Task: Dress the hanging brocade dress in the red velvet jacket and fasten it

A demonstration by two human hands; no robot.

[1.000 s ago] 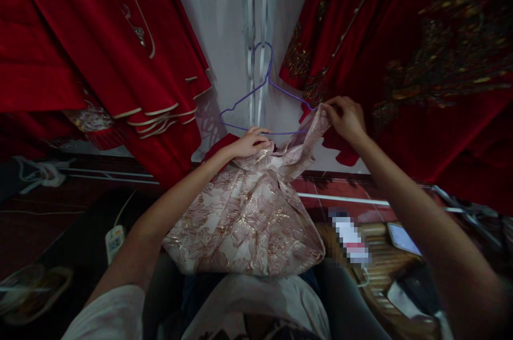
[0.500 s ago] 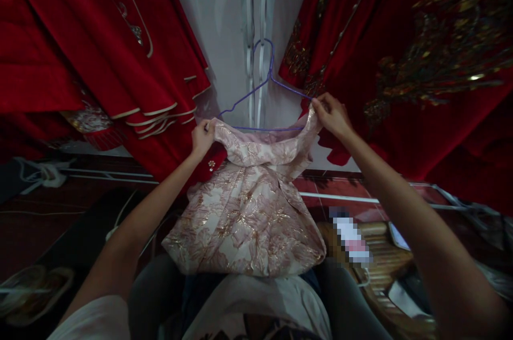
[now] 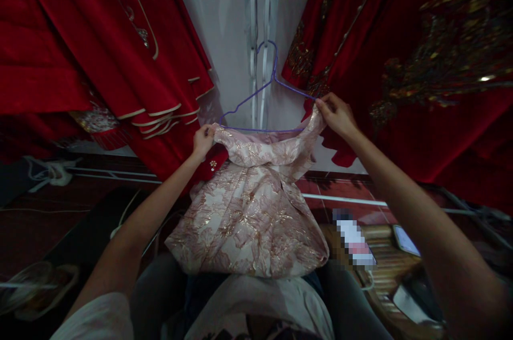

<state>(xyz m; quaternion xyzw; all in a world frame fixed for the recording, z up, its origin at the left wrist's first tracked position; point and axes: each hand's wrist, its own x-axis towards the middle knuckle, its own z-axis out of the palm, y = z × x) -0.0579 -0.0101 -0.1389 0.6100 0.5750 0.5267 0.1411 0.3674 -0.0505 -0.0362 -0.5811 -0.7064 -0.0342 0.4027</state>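
Observation:
A pink and gold brocade dress (image 3: 248, 211) hangs in front of me, its top edge stretched along a purple wire hanger (image 3: 265, 95). My left hand (image 3: 202, 140) is closed on the dress's left shoulder at the hanger's left end. My right hand (image 3: 335, 114) pinches the right shoulder against the hanger's right end. The hanger's hook rests on white ribbons against the wall. The skirt falls onto my lap.
Red embroidered garments (image 3: 100, 51) hang at left, and another red gown (image 3: 420, 72) hangs at right. A pale wall (image 3: 232, 19) shows between them. A phone (image 3: 405, 240) lies on a wooden stool at lower right. A power strip cord (image 3: 120, 222) runs at lower left.
My left hand moved from the middle of the hanger's bar out to the left end, pulling the dress's left shoulder with it. The neckline now spreads across the hanger. My right hand stayed.

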